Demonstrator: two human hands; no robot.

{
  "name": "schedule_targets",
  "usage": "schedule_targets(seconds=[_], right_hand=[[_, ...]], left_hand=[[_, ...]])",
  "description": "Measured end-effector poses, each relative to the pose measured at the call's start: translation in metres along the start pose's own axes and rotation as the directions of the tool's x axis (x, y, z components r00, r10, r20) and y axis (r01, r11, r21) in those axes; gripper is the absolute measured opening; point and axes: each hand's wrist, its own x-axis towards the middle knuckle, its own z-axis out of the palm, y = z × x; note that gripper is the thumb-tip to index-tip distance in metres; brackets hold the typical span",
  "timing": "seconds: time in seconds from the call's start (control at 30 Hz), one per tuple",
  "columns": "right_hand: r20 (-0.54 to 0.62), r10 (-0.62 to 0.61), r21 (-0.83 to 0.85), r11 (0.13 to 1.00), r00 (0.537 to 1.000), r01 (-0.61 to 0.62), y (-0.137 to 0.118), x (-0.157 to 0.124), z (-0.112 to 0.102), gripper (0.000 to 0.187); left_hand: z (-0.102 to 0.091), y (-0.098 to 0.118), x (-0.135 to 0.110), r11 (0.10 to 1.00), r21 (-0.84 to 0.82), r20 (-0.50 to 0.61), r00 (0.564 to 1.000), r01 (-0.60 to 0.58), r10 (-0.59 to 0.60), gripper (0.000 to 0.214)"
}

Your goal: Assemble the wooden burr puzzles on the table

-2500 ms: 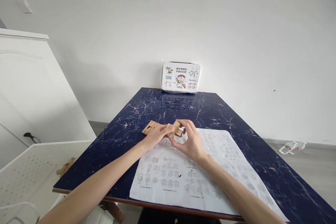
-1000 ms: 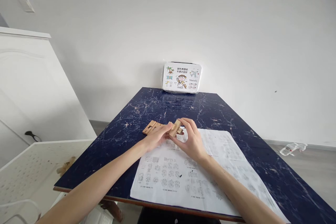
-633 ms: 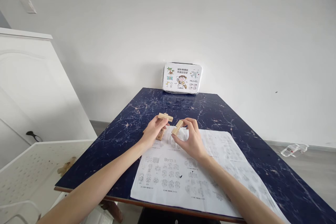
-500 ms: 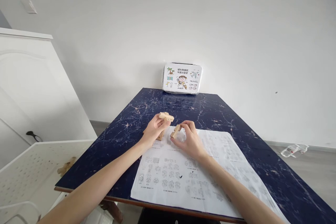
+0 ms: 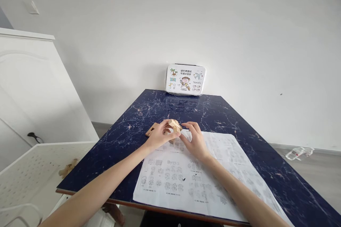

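My left hand [image 5: 160, 135] grips a cluster of notched wooden puzzle pieces [image 5: 174, 124], held above the top of the printed instruction sheet [image 5: 213, 184]. My right hand [image 5: 195, 142] pinches a wooden piece against the right side of that cluster, its thumb below and forefinger above. The fingers partly hide where the pieces meet. A flat wooden piece with dark cutouts [image 5: 151, 129] lies on the table, partly behind my left hand. Beneath the hands, more wood shows near the sheet's top edge, mostly covered.
The blue marbled table [image 5: 128, 138] reaches back to the wall. A white cartoon-printed case [image 5: 185, 79] stands at its far edge. On the left, a white perforated surface [image 5: 32, 170] carries wooden pieces [image 5: 68, 169], beside a white cabinet [image 5: 34, 88]. Clear plastic packaging [image 5: 298, 153] lies at right.
My hands have come together. The right hand's wooden piece now meets the cluster in my left hand, which has shifted slightly right and down and turned. More of the flat piece shows.
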Motion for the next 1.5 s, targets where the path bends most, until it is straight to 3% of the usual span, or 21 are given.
schedule_targets(seconds=[0.23,0.5,0.67,0.97,1.1,1.23,1.33,1.5], right_hand=[[0.028,-0.053,0.007,0.999,0.998,0.052,0.002,-0.001,0.001,0.018],[0.125,-0.024,0.03,0.999,0.992,0.02,-0.01,-0.001,-0.001,0.024],[0.137,-0.015,0.126,0.992,0.99,-0.002,-0.013,0.002,-0.001,0.028],[0.257,0.079,0.309,0.938,0.963,-0.159,-0.028,0.006,-0.014,0.044],[0.331,0.197,0.518,0.779,0.923,-0.353,-0.029,0.009,-0.016,0.047],[0.248,0.331,0.643,0.647,0.91,-0.411,-0.025,0.011,-0.018,0.048],[0.158,0.424,0.612,0.667,0.892,-0.426,-0.018,0.011,-0.018,0.048],[0.088,0.506,0.578,0.675,0.858,-0.458,-0.01,0.012,-0.017,0.034]], left_hand=[[0.002,0.0,0.0,1.0,-0.015,0.089,0.996,0.016,-0.015,0.046],[-0.002,-0.003,-0.001,0.997,0.053,0.08,0.995,0.052,-0.057,0.045],[-0.004,-0.005,-0.002,0.996,0.075,0.069,0.996,0.052,-0.057,0.046],[-0.004,0.003,-0.002,0.996,0.074,0.119,0.991,0.053,-0.062,0.041],[-0.006,-0.002,-0.001,0.991,0.13,0.051,0.998,0.04,-0.047,0.049],[-0.003,-0.006,-0.003,0.951,0.303,-0.01,0.998,-0.054,0.06,0.06],[0.0,-0.009,-0.006,0.879,0.435,0.108,0.98,-0.195,0.164,0.063],[0.001,-0.015,-0.008,0.791,0.554,0.253,0.958,-0.26,0.138,0.062]])
